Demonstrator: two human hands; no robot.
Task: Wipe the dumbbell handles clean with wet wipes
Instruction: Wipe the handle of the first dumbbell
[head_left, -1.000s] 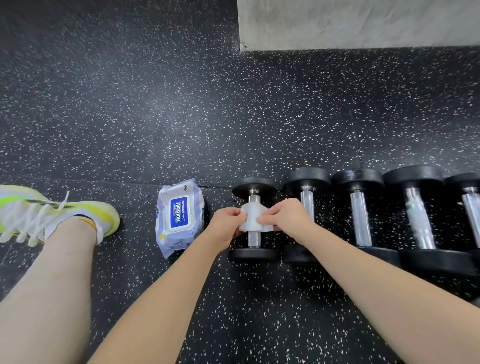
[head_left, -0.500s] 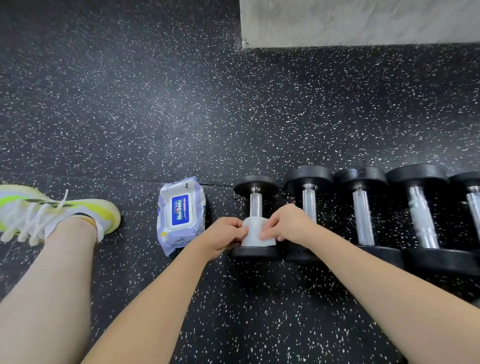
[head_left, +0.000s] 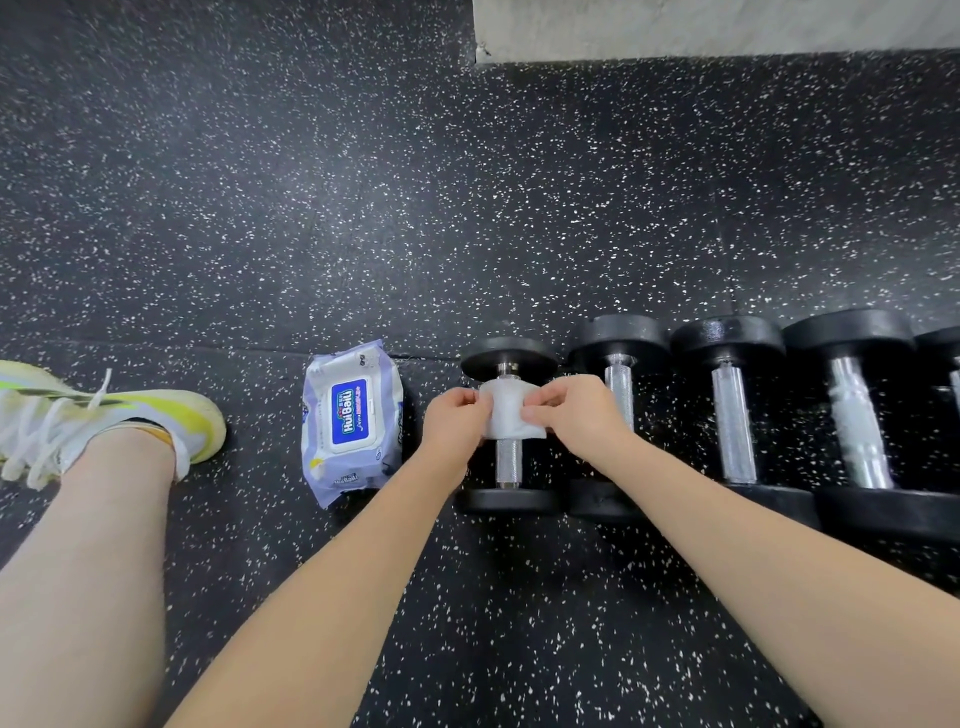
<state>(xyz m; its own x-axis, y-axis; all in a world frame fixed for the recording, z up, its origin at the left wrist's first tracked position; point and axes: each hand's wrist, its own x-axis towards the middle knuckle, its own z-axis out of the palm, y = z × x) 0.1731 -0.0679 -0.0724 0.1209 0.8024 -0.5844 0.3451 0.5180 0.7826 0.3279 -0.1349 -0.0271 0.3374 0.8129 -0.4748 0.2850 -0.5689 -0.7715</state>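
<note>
Both hands work at the leftmost dumbbell (head_left: 508, 426), which lies on the speckled floor (head_left: 363, 208). The left hand (head_left: 451, 423) and right hand (head_left: 576, 413) each pinch an edge of a white wet wipe (head_left: 511, 413), fingers curled tight on it. The wipe wraps the far part of the knurled handle (head_left: 507, 462), bare metal showing nearer the wrists. Just outside the left fingers lies the wipe pack (head_left: 352, 420). Beyond the right knuckles more dumbbells (head_left: 732, 415) line up; one handle there seems wrapped, though it is blurred.

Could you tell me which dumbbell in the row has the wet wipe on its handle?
The leftmost dumbbell, beside the wipes pack; both hands hold the wipe around its handle, unlike the others.
</note>
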